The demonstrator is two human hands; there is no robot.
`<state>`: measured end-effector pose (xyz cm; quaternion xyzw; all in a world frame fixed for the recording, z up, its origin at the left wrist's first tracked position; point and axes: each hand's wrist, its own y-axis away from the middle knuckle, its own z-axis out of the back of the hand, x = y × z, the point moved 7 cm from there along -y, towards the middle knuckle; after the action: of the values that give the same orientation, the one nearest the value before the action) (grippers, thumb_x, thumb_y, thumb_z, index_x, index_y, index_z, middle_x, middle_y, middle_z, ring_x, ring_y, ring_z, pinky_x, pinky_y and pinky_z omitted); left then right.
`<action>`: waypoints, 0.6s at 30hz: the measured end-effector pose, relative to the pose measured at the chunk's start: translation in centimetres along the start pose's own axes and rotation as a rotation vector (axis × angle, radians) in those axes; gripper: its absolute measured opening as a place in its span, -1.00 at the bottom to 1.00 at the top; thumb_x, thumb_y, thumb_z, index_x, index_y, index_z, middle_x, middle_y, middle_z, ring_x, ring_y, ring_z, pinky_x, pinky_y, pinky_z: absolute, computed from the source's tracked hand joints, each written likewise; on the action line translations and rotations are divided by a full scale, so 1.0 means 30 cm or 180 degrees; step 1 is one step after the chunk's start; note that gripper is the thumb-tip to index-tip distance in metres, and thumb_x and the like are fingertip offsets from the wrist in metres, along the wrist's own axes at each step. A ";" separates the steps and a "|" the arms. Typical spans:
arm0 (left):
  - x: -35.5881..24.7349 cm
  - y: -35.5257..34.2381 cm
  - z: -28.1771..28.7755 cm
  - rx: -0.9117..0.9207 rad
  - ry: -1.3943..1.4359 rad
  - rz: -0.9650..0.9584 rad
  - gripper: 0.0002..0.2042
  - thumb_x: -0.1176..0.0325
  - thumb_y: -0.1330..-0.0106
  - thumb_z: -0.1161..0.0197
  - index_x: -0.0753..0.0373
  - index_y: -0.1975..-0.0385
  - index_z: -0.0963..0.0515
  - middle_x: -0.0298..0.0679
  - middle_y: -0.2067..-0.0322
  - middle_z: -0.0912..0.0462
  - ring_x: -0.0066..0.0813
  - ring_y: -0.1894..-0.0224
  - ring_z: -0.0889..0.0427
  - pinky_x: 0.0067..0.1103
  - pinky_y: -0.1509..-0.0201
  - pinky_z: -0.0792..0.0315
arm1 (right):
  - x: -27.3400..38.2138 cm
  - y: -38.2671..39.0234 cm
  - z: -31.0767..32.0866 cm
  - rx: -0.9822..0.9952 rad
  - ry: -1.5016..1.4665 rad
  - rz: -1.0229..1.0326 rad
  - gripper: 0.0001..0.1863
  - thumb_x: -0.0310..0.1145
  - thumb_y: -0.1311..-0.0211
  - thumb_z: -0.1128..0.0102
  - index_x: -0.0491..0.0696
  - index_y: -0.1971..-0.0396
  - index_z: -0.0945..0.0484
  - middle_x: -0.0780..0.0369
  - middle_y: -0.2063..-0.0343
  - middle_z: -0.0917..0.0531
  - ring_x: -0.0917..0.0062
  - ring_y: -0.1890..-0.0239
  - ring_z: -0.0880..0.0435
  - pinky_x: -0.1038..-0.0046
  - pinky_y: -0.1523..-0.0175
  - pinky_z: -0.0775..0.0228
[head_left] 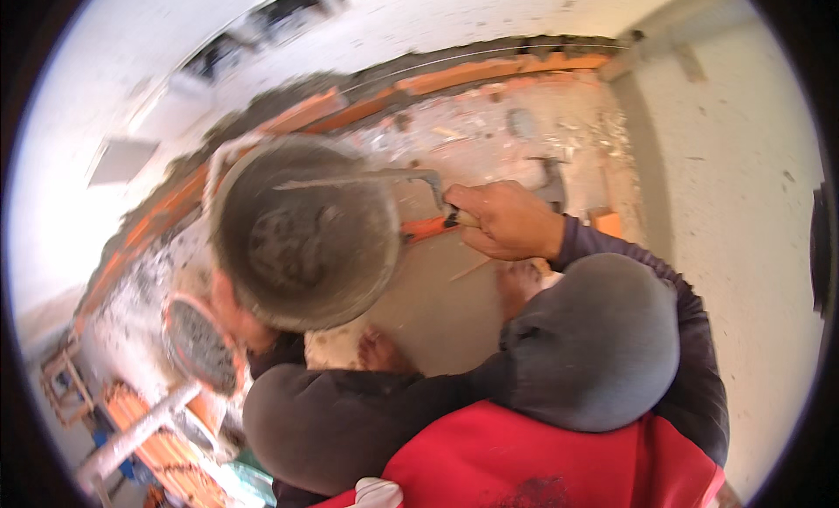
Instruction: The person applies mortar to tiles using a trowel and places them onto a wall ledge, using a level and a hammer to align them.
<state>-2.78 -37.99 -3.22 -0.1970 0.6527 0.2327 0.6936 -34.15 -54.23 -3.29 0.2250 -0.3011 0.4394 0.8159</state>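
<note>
My left hand (240,311) grips the near left side of a round grey bucket (354,285), which is held up at chest height with wet grey residue inside. My right hand (498,215) is closed on the handle of a trowel (427,182), its mortar-coated blade reaching over the bucket's right half. An orange piece (424,230), too partly hidden to identify, shows beneath the trowel. My bare feet (380,351) are below, one on each side of a grey floor patch (446,307).
A low orange brick course (454,75) with mortar and a string runs along the back wall. A grey wall (725,246) stands at right. A mortar-filled tub (197,342), a wooden pole (140,429), stacked orange bricks (166,455) and debris lie at left. Another tool (551,184) lies behind my right hand.
</note>
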 end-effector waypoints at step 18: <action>0.019 -0.048 0.040 0.0094 0.1838 0.0757 -0.48 0.04 -0.54 0.25 0.35 -0.24 -0.31 -0.10 -0.21 -0.39 -0.23 -0.22 -0.38 -0.31 -0.33 -0.19 | -0.682 0.384 0.080 -0.2624 -0.6074 -0.1348 -0.63 0.07 -0.48 0.24 0.10 0.36 -0.36 0.38 0.64 -0.33 0.56 0.63 -0.32 0.41 0.48 -0.29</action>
<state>-0.95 -38.45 -3.73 -0.1671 0.8445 0.2371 0.4502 -53.53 -61.73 -14.47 0.2305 -0.8973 -0.2063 0.3149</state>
